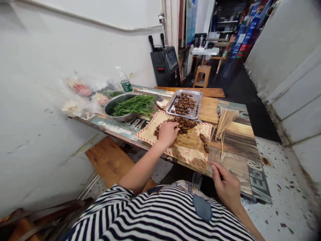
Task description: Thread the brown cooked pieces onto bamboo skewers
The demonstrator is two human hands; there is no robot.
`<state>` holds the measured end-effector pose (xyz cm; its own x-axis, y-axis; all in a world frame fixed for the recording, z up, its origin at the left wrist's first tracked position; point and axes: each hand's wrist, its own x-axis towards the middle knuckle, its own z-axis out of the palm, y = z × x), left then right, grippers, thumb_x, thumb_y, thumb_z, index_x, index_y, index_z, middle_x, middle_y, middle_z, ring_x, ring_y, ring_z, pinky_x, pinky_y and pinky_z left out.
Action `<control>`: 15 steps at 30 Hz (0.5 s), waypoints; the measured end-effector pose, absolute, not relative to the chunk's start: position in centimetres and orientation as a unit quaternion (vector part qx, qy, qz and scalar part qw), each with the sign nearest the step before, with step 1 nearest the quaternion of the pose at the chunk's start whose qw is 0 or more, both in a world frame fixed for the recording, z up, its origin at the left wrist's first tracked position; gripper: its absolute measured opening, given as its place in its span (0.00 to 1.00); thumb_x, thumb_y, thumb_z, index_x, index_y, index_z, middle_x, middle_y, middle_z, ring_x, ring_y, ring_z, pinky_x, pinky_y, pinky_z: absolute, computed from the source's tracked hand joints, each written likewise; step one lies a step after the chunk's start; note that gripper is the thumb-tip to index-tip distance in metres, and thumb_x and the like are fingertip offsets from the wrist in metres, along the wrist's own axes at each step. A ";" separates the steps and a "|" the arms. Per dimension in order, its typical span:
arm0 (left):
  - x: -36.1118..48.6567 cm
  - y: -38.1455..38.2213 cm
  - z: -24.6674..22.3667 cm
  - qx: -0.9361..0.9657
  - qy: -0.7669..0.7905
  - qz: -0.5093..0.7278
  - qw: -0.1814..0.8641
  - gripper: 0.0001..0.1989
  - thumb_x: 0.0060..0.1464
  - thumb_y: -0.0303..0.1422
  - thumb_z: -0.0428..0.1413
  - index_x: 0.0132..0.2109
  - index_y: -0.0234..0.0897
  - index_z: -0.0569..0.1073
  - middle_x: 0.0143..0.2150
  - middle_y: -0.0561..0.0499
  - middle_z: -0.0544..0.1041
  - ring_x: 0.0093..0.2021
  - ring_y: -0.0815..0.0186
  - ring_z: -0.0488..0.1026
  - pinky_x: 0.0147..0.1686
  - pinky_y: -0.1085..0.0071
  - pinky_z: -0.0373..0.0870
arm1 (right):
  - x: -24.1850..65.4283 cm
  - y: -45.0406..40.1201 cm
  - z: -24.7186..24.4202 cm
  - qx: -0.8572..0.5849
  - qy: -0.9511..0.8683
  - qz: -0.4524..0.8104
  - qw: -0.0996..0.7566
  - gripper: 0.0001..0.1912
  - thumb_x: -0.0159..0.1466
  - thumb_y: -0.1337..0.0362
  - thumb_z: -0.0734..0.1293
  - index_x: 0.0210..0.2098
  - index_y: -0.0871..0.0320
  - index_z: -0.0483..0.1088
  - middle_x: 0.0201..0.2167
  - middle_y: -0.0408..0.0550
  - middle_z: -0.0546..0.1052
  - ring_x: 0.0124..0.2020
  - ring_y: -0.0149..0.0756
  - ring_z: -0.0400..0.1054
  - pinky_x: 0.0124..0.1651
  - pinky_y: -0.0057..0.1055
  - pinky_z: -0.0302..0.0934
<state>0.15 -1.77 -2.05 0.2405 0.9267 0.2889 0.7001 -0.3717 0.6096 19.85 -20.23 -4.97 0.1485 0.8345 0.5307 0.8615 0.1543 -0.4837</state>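
A pile of shiny brown silkworm pupae (187, 124) lies on a sheet of yellowish paper (190, 152) with a red-striped border. My left hand (167, 133) reaches into this pile, its fingers bent together among the pupae; whatever is between the fingertips is hidden. Low at the table's front edge, my right hand (225, 182) is closed around the lower end of a thin wooden skewer. Two pupae (204, 143) are threaded on that skewer, above the paper's right side. Behind the pile, a metal tray (200, 106) holds several filled skewers (185, 103).
Bare skewers (225, 124) lie bundled at the right. A metal bowl (117, 117) of green vegetables (135, 105) stands left, near plastic bags (80, 93) and a bottle (125, 82). A wooden board (209, 110) lies beside the tray. A black speaker (165, 65) stands behind the table.
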 end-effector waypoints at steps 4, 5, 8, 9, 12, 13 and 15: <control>0.9 -0.6 -2.1 0.830 0.506 0.208 0.111 0.11 0.50 0.32 0.52 0.39 0.38 0.76 0.39 0.42 0.75 0.44 0.55 0.65 0.46 0.59 0.53 | 20.1 -20.3 -5.3 -0.647 -0.652 -0.029 0.394 0.14 0.62 0.62 0.59 0.38 0.62 0.74 0.32 0.50 0.79 0.29 0.33 0.74 0.35 0.26 0.67; 1.3 -0.4 -2.3 0.843 0.492 0.195 0.098 0.10 0.50 0.32 0.52 0.39 0.38 0.76 0.38 0.42 0.75 0.44 0.55 0.65 0.46 0.59 0.52 | 20.1 -20.4 -5.3 -0.646 -0.652 -0.030 0.395 0.14 0.62 0.61 0.59 0.37 0.62 0.74 0.32 0.50 0.79 0.29 0.33 0.74 0.35 0.26 0.67; 2.6 0.3 -2.9 0.866 0.467 0.170 0.057 0.10 0.49 0.32 0.53 0.38 0.37 0.76 0.37 0.41 0.73 0.44 0.54 0.63 0.45 0.59 0.51 | 20.2 -20.5 -5.3 -0.648 -0.653 -0.026 0.392 0.14 0.62 0.61 0.59 0.37 0.61 0.73 0.32 0.49 0.79 0.29 0.33 0.74 0.34 0.26 0.67; 3.0 0.5 -3.0 0.868 0.467 0.160 0.048 0.10 0.49 0.33 0.53 0.38 0.36 0.76 0.38 0.41 0.72 0.44 0.54 0.63 0.44 0.59 0.51 | 20.2 -20.5 -5.3 -0.649 -0.653 -0.024 0.389 0.14 0.62 0.61 0.59 0.37 0.60 0.73 0.32 0.49 0.79 0.29 0.33 0.74 0.33 0.26 0.68; 3.8 1.0 -3.2 0.866 0.480 0.135 0.041 0.09 0.49 0.31 0.52 0.35 0.34 0.76 0.38 0.39 0.71 0.44 0.54 0.62 0.43 0.59 0.51 | 20.2 -20.6 -5.1 -0.654 -0.652 -0.026 0.384 0.14 0.63 0.61 0.58 0.37 0.60 0.74 0.31 0.49 0.79 0.28 0.34 0.74 0.32 0.26 0.67; 3.9 1.0 -3.2 0.865 0.481 0.133 0.045 0.09 0.49 0.30 0.52 0.34 0.33 0.76 0.38 0.39 0.71 0.44 0.54 0.62 0.43 0.59 0.51 | 20.2 -20.6 -5.1 -0.654 -0.651 -0.029 0.384 0.15 0.63 0.60 0.58 0.36 0.61 0.74 0.31 0.49 0.79 0.28 0.34 0.74 0.32 0.26 0.67; 3.8 1.0 -3.2 0.867 0.476 0.133 0.059 0.09 0.49 0.28 0.51 0.34 0.32 0.75 0.38 0.38 0.71 0.44 0.54 0.63 0.43 0.59 0.50 | 20.3 -20.7 -5.1 -0.654 -0.649 -0.032 0.386 0.15 0.63 0.60 0.58 0.36 0.60 0.74 0.31 0.49 0.79 0.28 0.34 0.74 0.32 0.26 0.67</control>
